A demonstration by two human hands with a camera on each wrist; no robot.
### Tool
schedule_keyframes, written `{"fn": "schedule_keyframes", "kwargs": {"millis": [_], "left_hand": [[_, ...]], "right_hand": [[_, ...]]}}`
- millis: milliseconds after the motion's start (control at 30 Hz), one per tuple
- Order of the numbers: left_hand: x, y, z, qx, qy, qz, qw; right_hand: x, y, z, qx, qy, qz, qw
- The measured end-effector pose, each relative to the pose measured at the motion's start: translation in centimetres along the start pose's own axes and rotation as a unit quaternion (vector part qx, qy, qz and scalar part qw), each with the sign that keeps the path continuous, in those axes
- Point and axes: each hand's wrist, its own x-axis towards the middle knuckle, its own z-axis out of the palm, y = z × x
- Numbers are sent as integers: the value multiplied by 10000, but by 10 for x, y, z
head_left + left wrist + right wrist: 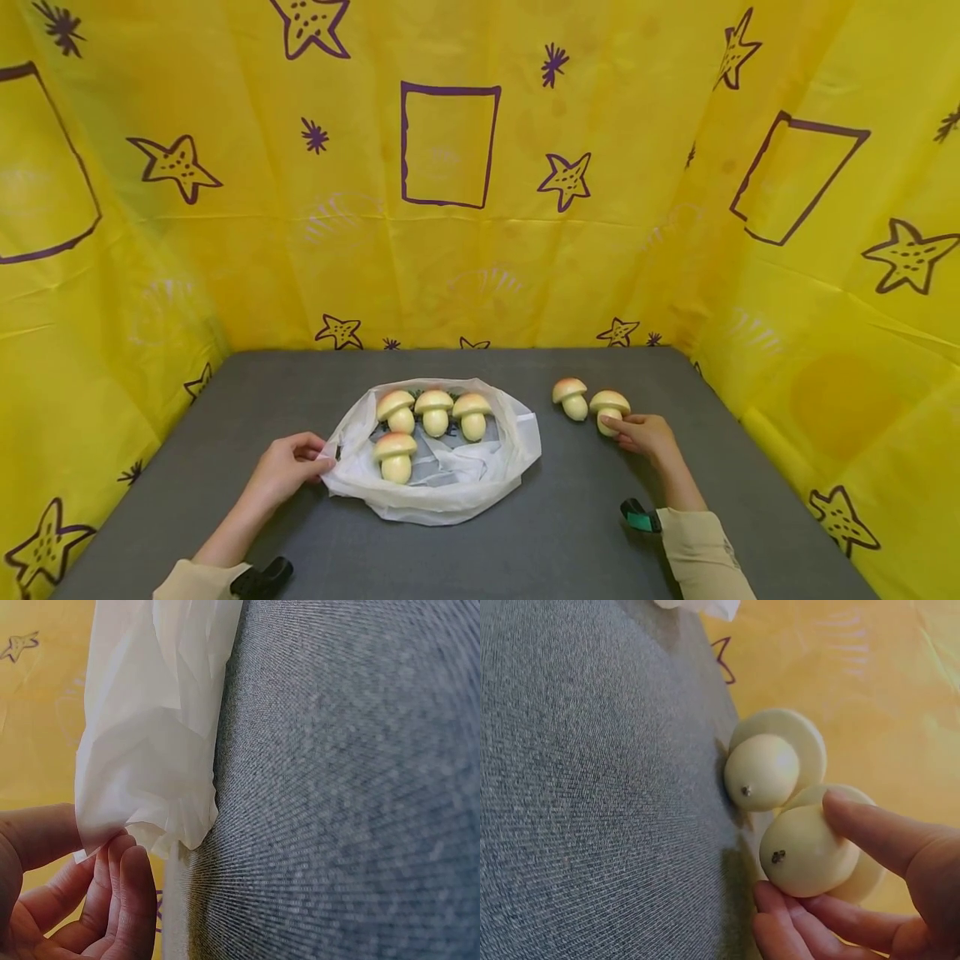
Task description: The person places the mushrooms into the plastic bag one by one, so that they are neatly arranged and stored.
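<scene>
My left hand (pixel 285 465) pinches the left edge of a white plastic bag (pixel 435 507), its thumb and fingertips on the thin film in the left wrist view. The bag lies wide open, and inside sit several toy mushrooms (pixel 394 457) with cream stems and orange-tinged caps. To the right of the bag, my right hand (pixel 647 437) grips another mushroom (pixel 810 851) by its stem, thumb on one side and fingers on the other. A further mushroom (pixel 571 398) lies on the table just left of the held one.
The dark grey table (pixel 585 533) carries everything. Yellow cloth (pixel 450 275) with purple stars and frames hangs along the back and both sides. Each wrist wears a strap, black on the left (pixel 262 577), black and green on the right (pixel 640 518).
</scene>
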Motion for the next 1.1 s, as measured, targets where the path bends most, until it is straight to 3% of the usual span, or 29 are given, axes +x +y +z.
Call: {"fn": "schedule_keyframes", "kwargs": {"millis": [733,967,1100], "left_hand": [[-1,2,-4,109,-82,-33,9999],[-2,2,-3,36,-43,-86,9999],[-2,4,-2,35,-45,-115,9999]], "right_hand": [[-21,-21,11,-442,154,-515,9976],[-28,-28,16,-1056,174,-685,9919],[-31,-33,19,-1141,147,-751,9905]]}}
